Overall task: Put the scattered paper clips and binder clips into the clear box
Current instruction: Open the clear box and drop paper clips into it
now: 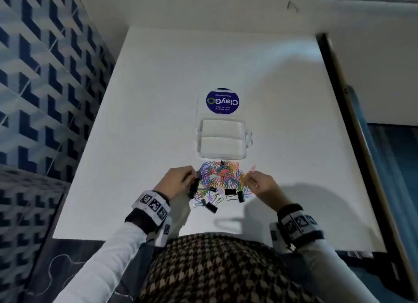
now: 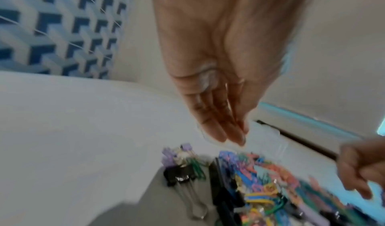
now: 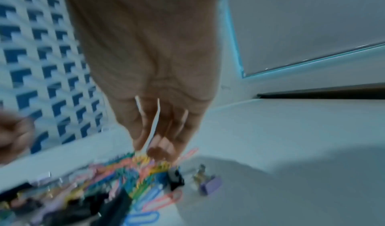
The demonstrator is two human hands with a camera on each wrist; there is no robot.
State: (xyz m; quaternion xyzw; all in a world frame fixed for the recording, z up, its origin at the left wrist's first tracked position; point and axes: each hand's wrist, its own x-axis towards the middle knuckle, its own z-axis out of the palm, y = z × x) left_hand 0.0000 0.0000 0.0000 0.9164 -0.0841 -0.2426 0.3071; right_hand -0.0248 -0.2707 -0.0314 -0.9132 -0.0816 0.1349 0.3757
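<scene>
A heap of coloured paper clips (image 1: 222,180) mixed with black binder clips (image 1: 230,192) lies on the white table just in front of the clear box (image 1: 222,120). The box holds nothing. My left hand (image 1: 191,176) is at the heap's left edge; in the left wrist view its fingers (image 2: 229,135) are straight and hold nothing, above a black binder clip (image 2: 180,175). My right hand (image 1: 247,178) has its fingertips (image 3: 158,149) on the yellow clips at the heap's right edge. Blur hides whether they pinch any.
A round blue sticker (image 1: 222,101) lies beyond the box. A lilac binder clip (image 3: 209,184) sits a little apart, right of the heap. The white table (image 1: 158,99) meets a blue patterned wall (image 1: 34,76) on the left and a dark rail (image 1: 339,99) on the right.
</scene>
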